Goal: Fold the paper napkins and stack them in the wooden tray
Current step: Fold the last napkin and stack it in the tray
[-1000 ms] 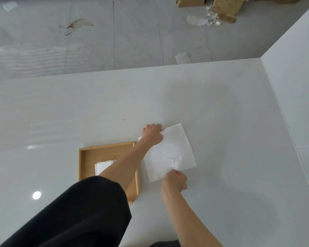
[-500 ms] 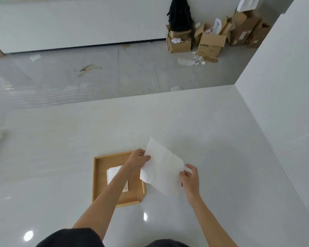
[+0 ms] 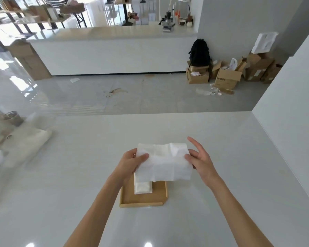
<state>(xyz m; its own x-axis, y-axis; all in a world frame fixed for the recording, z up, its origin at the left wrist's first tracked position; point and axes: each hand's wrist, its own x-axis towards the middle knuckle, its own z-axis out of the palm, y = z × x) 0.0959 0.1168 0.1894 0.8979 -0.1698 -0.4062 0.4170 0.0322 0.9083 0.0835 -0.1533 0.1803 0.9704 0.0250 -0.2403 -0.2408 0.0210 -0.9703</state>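
I hold a white paper napkin (image 3: 165,162) up in the air, doubled over along its top edge, above the wooden tray (image 3: 144,199). My left hand (image 3: 131,164) grips its left edge with thumb in front. At the napkin's right edge, my right hand (image 3: 199,158) pinches it with thumb and one finger while the other fingers spread apart. In the tray lies a folded white napkin stack (image 3: 143,187), partly hidden by the held napkin.
The tray sits on a white glossy counter (image 3: 221,175). A blurred heap of white bags and jars (image 3: 12,136) lies at the counter's left edge. A white wall (image 3: 292,113) bounds the counter on the right. Cardboard boxes stand on the floor beyond.
The napkin was lifted off the counter, where it lay flat, and now hangs doubled over between both hands above the tray. The camera tilted upward, showing the room.
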